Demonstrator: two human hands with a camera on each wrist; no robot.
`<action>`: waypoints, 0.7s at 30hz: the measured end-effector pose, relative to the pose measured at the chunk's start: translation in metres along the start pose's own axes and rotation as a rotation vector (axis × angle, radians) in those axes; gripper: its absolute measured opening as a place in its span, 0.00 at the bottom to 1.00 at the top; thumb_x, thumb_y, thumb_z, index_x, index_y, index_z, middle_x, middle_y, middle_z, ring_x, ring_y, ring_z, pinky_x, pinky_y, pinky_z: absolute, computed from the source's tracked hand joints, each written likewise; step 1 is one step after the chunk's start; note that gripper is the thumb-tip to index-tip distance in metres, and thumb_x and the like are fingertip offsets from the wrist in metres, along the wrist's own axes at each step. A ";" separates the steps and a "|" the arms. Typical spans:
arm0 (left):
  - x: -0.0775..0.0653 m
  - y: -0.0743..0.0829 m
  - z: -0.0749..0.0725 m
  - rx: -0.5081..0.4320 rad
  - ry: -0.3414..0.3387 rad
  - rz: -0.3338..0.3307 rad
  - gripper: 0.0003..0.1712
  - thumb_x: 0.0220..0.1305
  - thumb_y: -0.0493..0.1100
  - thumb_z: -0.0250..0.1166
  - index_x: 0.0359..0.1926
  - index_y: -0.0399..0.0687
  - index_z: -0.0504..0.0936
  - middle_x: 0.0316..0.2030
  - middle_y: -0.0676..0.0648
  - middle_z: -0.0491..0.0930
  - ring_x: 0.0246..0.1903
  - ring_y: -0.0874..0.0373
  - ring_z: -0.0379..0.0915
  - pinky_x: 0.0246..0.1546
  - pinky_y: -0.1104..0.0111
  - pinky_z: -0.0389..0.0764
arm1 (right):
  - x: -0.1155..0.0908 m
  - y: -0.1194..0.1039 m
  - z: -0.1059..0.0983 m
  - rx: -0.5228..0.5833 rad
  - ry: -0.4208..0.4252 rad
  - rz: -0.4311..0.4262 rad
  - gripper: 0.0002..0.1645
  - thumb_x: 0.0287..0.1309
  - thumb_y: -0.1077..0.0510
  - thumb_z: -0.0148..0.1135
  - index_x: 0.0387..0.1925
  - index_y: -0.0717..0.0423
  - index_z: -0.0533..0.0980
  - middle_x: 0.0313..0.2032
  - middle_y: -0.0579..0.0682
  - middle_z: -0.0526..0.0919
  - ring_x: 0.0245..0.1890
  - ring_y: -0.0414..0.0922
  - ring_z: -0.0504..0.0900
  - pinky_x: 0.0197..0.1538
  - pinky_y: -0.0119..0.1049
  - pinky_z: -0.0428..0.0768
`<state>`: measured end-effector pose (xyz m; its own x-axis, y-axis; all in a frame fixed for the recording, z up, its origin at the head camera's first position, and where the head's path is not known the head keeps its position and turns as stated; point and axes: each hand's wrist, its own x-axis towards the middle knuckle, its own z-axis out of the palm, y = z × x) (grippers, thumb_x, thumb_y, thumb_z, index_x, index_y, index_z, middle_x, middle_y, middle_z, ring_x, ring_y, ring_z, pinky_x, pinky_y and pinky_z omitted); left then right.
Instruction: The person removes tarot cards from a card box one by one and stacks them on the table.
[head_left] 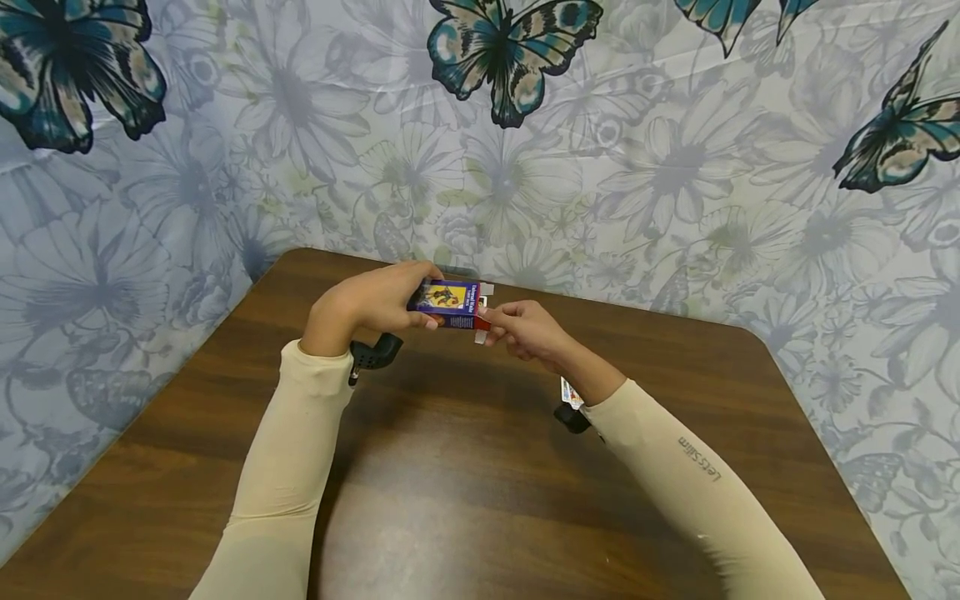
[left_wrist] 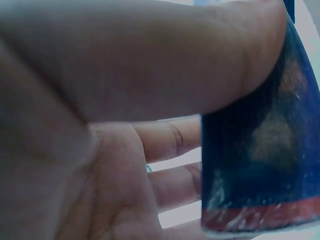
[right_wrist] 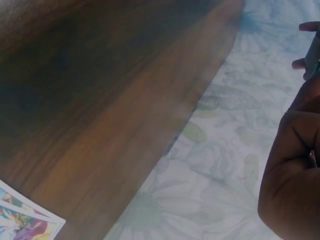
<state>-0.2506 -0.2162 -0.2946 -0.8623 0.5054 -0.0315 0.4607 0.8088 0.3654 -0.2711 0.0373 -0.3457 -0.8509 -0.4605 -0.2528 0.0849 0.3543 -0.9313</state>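
Note:
My left hand [head_left: 375, 300] grips a small blue and red card box [head_left: 448, 295] by its left end, above the far part of the table. In the left wrist view the thumb [left_wrist: 175, 60] lies across the box [left_wrist: 260, 160], with fingers behind it. White flaps stick out at the box's right end, which is open. There my right hand [head_left: 528, 333] has its thumb and forefinger pinched at the edge; exactly what lies between the fingertips is too small to tell. Printed cards [head_left: 570, 393] lie on the table below the right wrist, partly hidden by it.
A brown wooden table [head_left: 450, 483] with rounded far corners spreads beneath both arms. Behind it hangs a floral cloth [head_left: 525, 183] with butterfly prints. Dark wrist cameras [head_left: 377, 352] sit on both wrists. In the right wrist view, cards [right_wrist: 25, 220] lie near the table's edge.

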 end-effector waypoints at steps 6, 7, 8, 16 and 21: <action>0.000 0.000 0.001 0.001 0.006 0.000 0.36 0.60 0.54 0.71 0.64 0.46 0.67 0.51 0.44 0.74 0.49 0.52 0.70 0.55 0.56 0.73 | 0.002 -0.002 0.003 -0.009 0.017 0.000 0.14 0.70 0.54 0.56 0.39 0.62 0.79 0.24 0.48 0.84 0.10 0.36 0.56 0.17 0.30 0.54; 0.000 0.000 0.000 0.001 0.006 0.000 0.36 0.60 0.54 0.71 0.63 0.46 0.67 0.51 0.44 0.74 0.49 0.52 0.70 0.55 0.56 0.73 | 0.002 -0.003 0.003 -0.010 0.021 0.002 0.13 0.69 0.54 0.56 0.38 0.61 0.79 0.24 0.49 0.84 0.10 0.36 0.56 0.17 0.30 0.54; 0.000 0.000 0.000 0.001 0.006 -0.001 0.36 0.60 0.54 0.71 0.63 0.46 0.68 0.51 0.44 0.74 0.49 0.52 0.70 0.55 0.56 0.73 | 0.002 -0.003 0.003 -0.010 0.023 0.003 0.13 0.69 0.55 0.56 0.37 0.61 0.79 0.24 0.49 0.84 0.10 0.36 0.56 0.17 0.30 0.54; 0.000 -0.001 0.000 0.003 0.008 -0.004 0.36 0.60 0.53 0.71 0.63 0.46 0.68 0.51 0.44 0.75 0.50 0.51 0.70 0.56 0.55 0.72 | -0.001 -0.003 0.001 0.043 -0.004 0.004 0.13 0.68 0.56 0.54 0.38 0.62 0.79 0.23 0.47 0.82 0.10 0.34 0.55 0.16 0.28 0.53; -0.001 0.000 0.000 0.000 0.010 0.004 0.36 0.60 0.53 0.71 0.63 0.46 0.68 0.51 0.44 0.75 0.50 0.51 0.70 0.56 0.55 0.72 | -0.003 -0.004 0.000 0.072 -0.003 0.014 0.11 0.69 0.55 0.54 0.34 0.59 0.75 0.24 0.46 0.77 0.11 0.34 0.54 0.15 0.28 0.52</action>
<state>-0.2501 -0.2166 -0.2947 -0.8627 0.5053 -0.0208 0.4638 0.8068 0.3660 -0.2688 0.0372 -0.3416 -0.8476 -0.4587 -0.2668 0.1339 0.3017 -0.9440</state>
